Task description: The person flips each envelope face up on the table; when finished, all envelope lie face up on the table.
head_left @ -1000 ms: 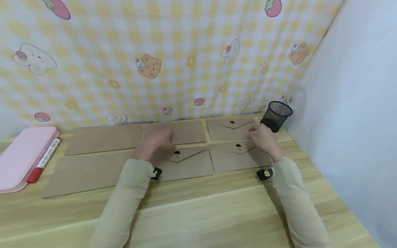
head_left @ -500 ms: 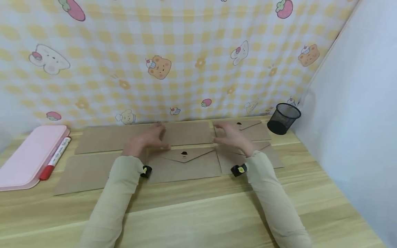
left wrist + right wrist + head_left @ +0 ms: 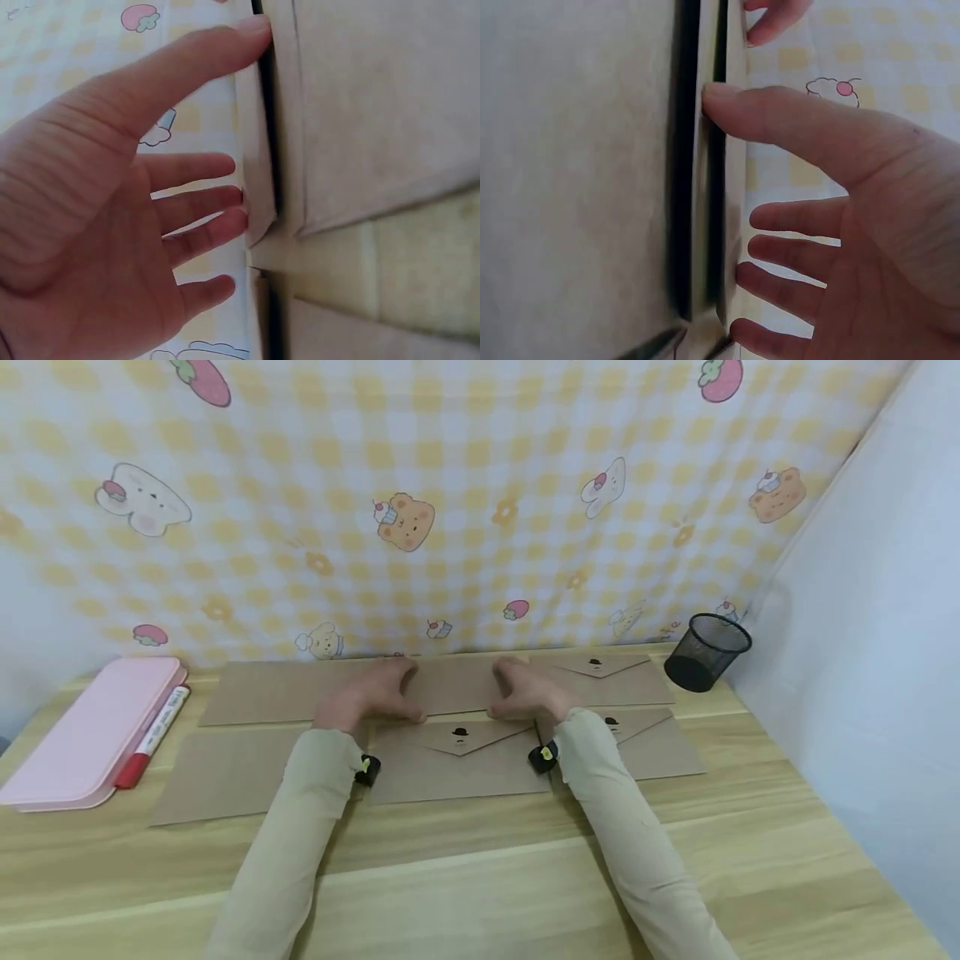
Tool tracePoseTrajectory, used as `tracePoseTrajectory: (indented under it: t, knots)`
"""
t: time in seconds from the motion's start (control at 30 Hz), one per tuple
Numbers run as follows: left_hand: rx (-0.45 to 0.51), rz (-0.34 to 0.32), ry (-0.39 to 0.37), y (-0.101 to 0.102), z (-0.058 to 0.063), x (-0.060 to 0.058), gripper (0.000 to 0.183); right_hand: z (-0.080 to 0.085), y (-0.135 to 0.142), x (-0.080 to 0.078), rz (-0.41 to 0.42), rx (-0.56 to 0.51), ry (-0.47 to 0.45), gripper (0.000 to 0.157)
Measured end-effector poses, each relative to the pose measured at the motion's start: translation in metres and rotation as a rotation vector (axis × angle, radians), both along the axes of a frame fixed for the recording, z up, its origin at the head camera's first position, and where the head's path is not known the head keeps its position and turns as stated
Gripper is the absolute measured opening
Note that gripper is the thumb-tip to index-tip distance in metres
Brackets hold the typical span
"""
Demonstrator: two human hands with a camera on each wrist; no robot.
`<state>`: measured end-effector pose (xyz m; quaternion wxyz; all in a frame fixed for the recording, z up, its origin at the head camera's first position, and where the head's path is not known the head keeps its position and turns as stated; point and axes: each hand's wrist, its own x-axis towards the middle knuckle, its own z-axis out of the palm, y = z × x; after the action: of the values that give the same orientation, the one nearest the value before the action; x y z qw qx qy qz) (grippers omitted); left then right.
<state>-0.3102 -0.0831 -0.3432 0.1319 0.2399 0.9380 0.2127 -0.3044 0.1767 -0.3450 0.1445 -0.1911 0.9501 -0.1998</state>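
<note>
Brown paper envelopes lie flat in two rows on the table. My left hand (image 3: pixel 371 693) and right hand (image 3: pixel 528 689) are at either end of the plain back middle envelope (image 3: pixel 453 685). In the left wrist view the left thumb (image 3: pixel 202 56) is at its near edge and the spread fingers (image 3: pixel 202 202) are by the far edge. The right thumb (image 3: pixel 772 112) likewise lies at the near edge, with the right fingers (image 3: pixel 795 217) beyond the far one. Neither hand visibly grips it. Nearer me is the front middle envelope (image 3: pixel 461 777), its flap bearing a black hat print.
Two plain envelopes lie at left, the back one (image 3: pixel 262 689) and the front one (image 3: pixel 217 772). Two flap-up envelopes (image 3: pixel 615 685) lie at right, beside a black mesh pen holder (image 3: pixel 705 652). A pink case (image 3: pixel 97 727) and red-capped marker (image 3: pixel 153 735) are far left. Checked cloth hangs behind.
My right hand has moved left from the right-hand envelopes to the back middle one. The left hand has settled at its left end. The head view has shifted slightly.
</note>
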Motion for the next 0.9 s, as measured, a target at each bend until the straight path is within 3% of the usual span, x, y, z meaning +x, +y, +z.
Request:
tracePoseTrajectory:
  t: [0.23, 0.57, 0.9]
  knots:
    - [-0.079, -0.03, 0.051, -0.004, -0.002, -0.004, 0.098, 0.004, -0.005, 0.004, 0.005, 0.101, 0.033, 0.077]
    - [-0.1, 0.003, 0.028, -0.007, -0.008, -0.016, 0.113, 0.002, -0.009, 0.005, 0.035, 0.106, 0.055, 0.07]
    - [-0.067, 0.004, 0.003, -0.002, -0.011, -0.019, 0.108, 0.0, -0.003, 0.006, 0.038, 0.099, 0.071, 0.067]
